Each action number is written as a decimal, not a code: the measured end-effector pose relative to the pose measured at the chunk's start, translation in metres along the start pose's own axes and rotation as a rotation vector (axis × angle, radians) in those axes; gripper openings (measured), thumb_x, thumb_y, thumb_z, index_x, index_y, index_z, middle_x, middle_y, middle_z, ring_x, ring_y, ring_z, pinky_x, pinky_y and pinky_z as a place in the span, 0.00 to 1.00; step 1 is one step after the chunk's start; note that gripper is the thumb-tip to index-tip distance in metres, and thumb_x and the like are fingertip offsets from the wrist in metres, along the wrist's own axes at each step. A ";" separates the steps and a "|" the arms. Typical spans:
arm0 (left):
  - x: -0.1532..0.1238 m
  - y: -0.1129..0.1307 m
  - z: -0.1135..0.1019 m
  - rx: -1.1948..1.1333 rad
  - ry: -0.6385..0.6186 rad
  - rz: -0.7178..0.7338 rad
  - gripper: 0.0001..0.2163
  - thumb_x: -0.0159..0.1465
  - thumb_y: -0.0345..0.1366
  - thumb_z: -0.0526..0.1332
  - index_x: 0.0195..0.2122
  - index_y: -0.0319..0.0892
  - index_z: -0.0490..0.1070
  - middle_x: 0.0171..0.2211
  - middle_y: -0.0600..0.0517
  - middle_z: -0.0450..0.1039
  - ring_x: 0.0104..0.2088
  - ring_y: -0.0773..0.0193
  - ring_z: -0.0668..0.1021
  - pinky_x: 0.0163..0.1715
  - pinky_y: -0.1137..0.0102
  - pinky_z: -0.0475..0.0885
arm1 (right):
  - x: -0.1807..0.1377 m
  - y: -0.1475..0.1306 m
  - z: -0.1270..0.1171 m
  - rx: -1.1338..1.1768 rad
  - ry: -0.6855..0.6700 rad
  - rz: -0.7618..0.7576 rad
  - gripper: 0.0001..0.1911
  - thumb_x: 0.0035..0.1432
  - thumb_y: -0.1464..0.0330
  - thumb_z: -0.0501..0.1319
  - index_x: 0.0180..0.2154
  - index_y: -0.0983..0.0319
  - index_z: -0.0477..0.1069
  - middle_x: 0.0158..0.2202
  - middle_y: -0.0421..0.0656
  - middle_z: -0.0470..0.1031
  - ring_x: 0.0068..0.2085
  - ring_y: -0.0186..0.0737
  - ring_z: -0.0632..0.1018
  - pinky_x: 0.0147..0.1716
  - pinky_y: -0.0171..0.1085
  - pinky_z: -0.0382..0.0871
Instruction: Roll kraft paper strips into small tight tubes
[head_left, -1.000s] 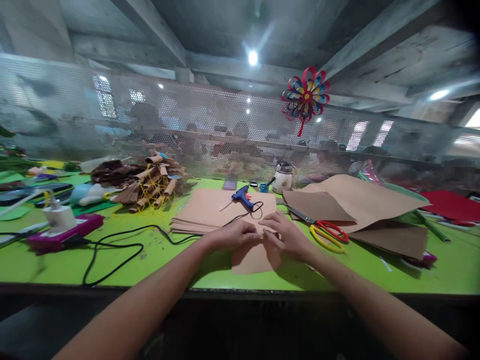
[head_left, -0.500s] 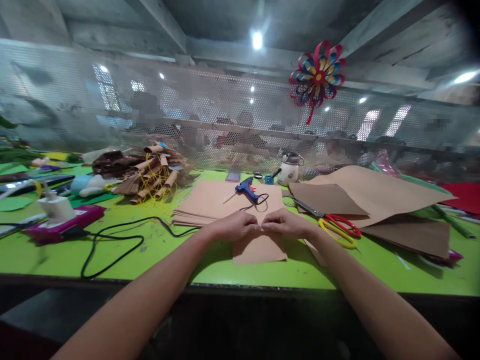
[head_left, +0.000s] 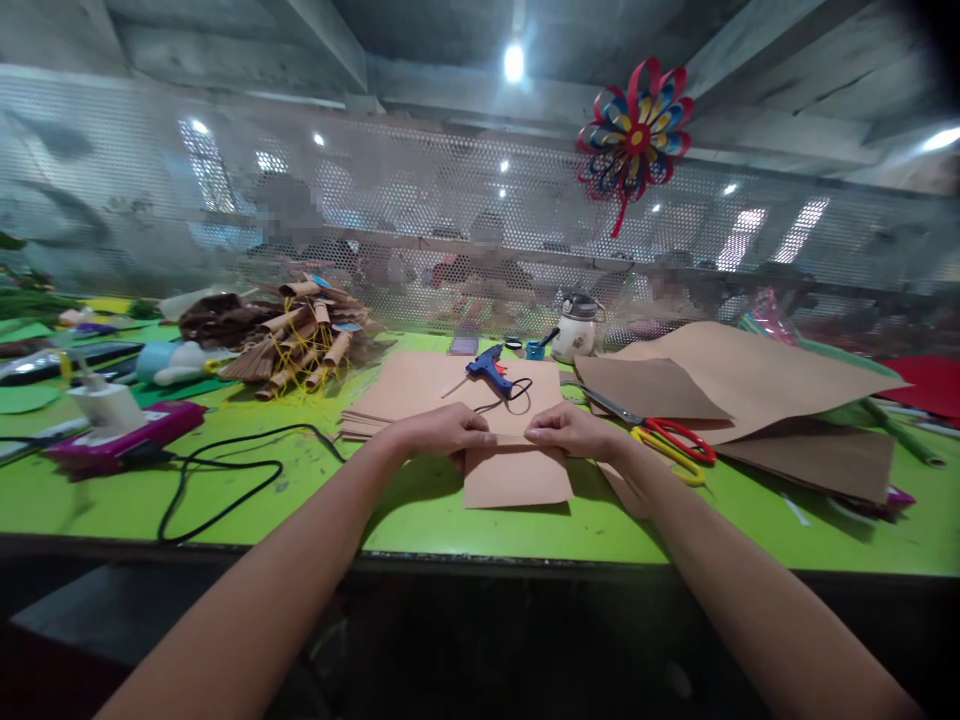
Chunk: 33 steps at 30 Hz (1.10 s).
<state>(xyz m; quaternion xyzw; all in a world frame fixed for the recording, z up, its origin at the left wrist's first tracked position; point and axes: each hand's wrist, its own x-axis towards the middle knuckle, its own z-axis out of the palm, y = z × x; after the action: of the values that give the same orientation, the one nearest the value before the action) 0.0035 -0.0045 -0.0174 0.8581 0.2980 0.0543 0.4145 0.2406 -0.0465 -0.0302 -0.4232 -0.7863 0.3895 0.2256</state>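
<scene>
A piece of brown kraft paper (head_left: 516, 478) lies near the table's front edge, its far side folded into a narrow strip. My left hand (head_left: 448, 430) pinches the left end of that fold, thumb on top. At the right end my right hand (head_left: 574, 430) grips the same paper between thumb and fingers. Just beyond, a stack of brown paper sheets (head_left: 397, 385) carries a blue glue gun (head_left: 491, 372). Scissors (head_left: 667, 450) with red and yellow handles rest to the right of my right hand.
A purple power strip (head_left: 127, 437) with a white plug and a black cord (head_left: 281, 465) occupies the left. Behind it sits a bundle of rolled brown paper (head_left: 307, 340). Large kraft sheets (head_left: 757, 375) cover the right side. A white jar (head_left: 575, 330) stands at the back.
My hands have moved apart along the fold, the left one outward to the left. More of the folded strip shows between them. The camera view has shifted slightly.
</scene>
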 end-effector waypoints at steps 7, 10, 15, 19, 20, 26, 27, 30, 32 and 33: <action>-0.003 0.002 -0.004 -0.012 -0.023 0.041 0.17 0.56 0.48 0.56 0.25 0.36 0.68 0.18 0.54 0.64 0.20 0.71 0.65 0.22 0.76 0.58 | -0.002 -0.003 -0.001 0.076 -0.074 0.020 0.23 0.51 0.51 0.56 0.23 0.66 0.63 0.18 0.36 0.60 0.20 0.26 0.58 0.20 0.29 0.51; -0.001 -0.002 -0.004 -0.010 -0.001 0.040 0.17 0.55 0.47 0.56 0.25 0.36 0.69 0.18 0.55 0.63 0.20 0.71 0.63 0.21 0.75 0.57 | -0.001 -0.002 0.001 0.081 -0.084 0.019 0.22 0.51 0.52 0.56 0.25 0.67 0.65 0.20 0.37 0.61 0.22 0.28 0.61 0.22 0.30 0.54; 0.002 -0.008 -0.003 0.001 0.087 0.020 0.16 0.53 0.47 0.59 0.25 0.36 0.70 0.17 0.57 0.58 0.19 0.73 0.59 0.19 0.75 0.53 | 0.000 0.002 0.003 0.125 -0.110 0.042 0.20 0.51 0.56 0.59 0.36 0.67 0.69 0.26 0.39 0.67 0.25 0.29 0.65 0.24 0.30 0.59; 0.004 -0.009 -0.001 -0.025 0.094 0.004 0.16 0.52 0.47 0.59 0.24 0.35 0.69 0.16 0.57 0.57 0.18 0.73 0.59 0.18 0.75 0.53 | 0.001 0.003 0.004 0.091 -0.104 0.040 0.20 0.51 0.56 0.59 0.36 0.68 0.70 0.25 0.39 0.67 0.23 0.28 0.64 0.23 0.30 0.58; 0.003 -0.009 -0.001 -0.049 0.086 0.000 0.17 0.52 0.48 0.60 0.24 0.36 0.68 0.16 0.57 0.57 0.18 0.73 0.60 0.18 0.75 0.54 | 0.001 0.003 0.004 0.084 -0.101 0.035 0.20 0.51 0.56 0.59 0.35 0.68 0.70 0.23 0.38 0.65 0.23 0.28 0.63 0.22 0.30 0.58; -0.006 0.001 -0.001 -0.362 -0.027 -0.014 0.17 0.54 0.50 0.59 0.25 0.39 0.63 0.19 0.57 0.57 0.19 0.71 0.63 0.18 0.75 0.62 | -0.002 -0.005 0.001 0.057 -0.050 -0.008 0.21 0.53 0.55 0.56 0.33 0.68 0.69 0.19 0.35 0.60 0.20 0.27 0.60 0.20 0.29 0.53; -0.008 0.003 -0.002 -0.409 -0.035 -0.011 0.17 0.54 0.50 0.59 0.25 0.39 0.62 0.19 0.58 0.57 0.19 0.72 0.63 0.18 0.75 0.62 | -0.002 -0.006 0.001 0.062 -0.041 -0.007 0.21 0.53 0.54 0.56 0.33 0.68 0.68 0.18 0.35 0.60 0.20 0.26 0.59 0.20 0.29 0.52; -0.012 0.004 -0.004 -0.519 -0.013 0.006 0.16 0.56 0.49 0.58 0.25 0.39 0.62 0.20 0.58 0.56 0.18 0.72 0.63 0.17 0.75 0.63 | -0.003 -0.008 0.000 0.095 0.013 -0.023 0.20 0.53 0.55 0.56 0.33 0.68 0.68 0.18 0.35 0.59 0.20 0.26 0.59 0.20 0.29 0.51; -0.011 0.002 -0.005 -0.557 0.008 0.018 0.16 0.56 0.49 0.57 0.26 0.40 0.61 0.20 0.58 0.55 0.18 0.73 0.63 0.16 0.75 0.63 | -0.003 -0.009 0.000 0.119 0.040 -0.036 0.19 0.53 0.56 0.56 0.33 0.68 0.68 0.18 0.35 0.59 0.20 0.26 0.59 0.20 0.29 0.51; -0.010 0.001 -0.004 -0.561 0.013 0.023 0.16 0.56 0.49 0.57 0.25 0.40 0.61 0.20 0.58 0.55 0.17 0.73 0.63 0.16 0.75 0.63 | -0.003 -0.009 0.000 0.127 0.048 -0.041 0.19 0.53 0.56 0.56 0.33 0.67 0.68 0.18 0.35 0.59 0.19 0.26 0.59 0.19 0.29 0.51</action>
<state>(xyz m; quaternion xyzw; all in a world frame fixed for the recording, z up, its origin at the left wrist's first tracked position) -0.0056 -0.0073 -0.0125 0.7127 0.2643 0.1450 0.6334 0.2379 -0.0523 -0.0237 -0.4010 -0.7630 0.4235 0.2788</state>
